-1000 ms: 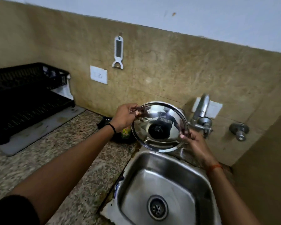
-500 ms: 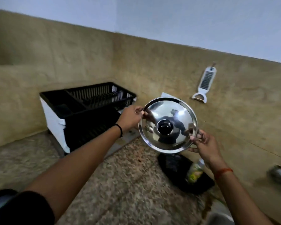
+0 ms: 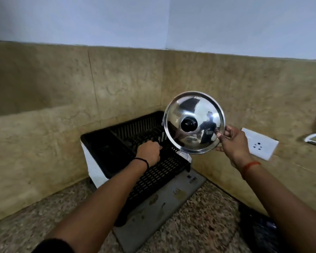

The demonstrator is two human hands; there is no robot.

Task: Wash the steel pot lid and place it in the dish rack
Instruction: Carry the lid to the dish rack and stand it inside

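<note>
We see a speckled granite worktop (image 3: 199, 232) running into a corner of tan tiled wall (image 3: 44, 99), with pale blue paint above. In that corner sits the black slatted dish rack (image 3: 164, 172), raised on a white base, and under its near end lies a grey drip mat (image 3: 159, 210) flat on the worktop. Both our bare forearms reach forward from the bottom of the view.

The steel pot lid (image 3: 194, 122) is up in the air, not yet in the rack; it hangs above the rack's right rear corner, tilted so its polished domed top and black centre knob (image 3: 188, 124) face us. Our right hand (image 3: 231, 142) is clamped on the lid's lower right rim, thumb on the face and fingers curled behind the edge. A red thread circles that wrist.

Our left hand (image 3: 149, 152) is down over the rack's slatted floor with its fingers curled together; we cannot tell whether it grips anything or merely touches the slats. A black band circles that wrist.

On the wall to the right of the lid is a white socket plate (image 3: 261, 147), and a white object is cut off by the right edge.
</note>
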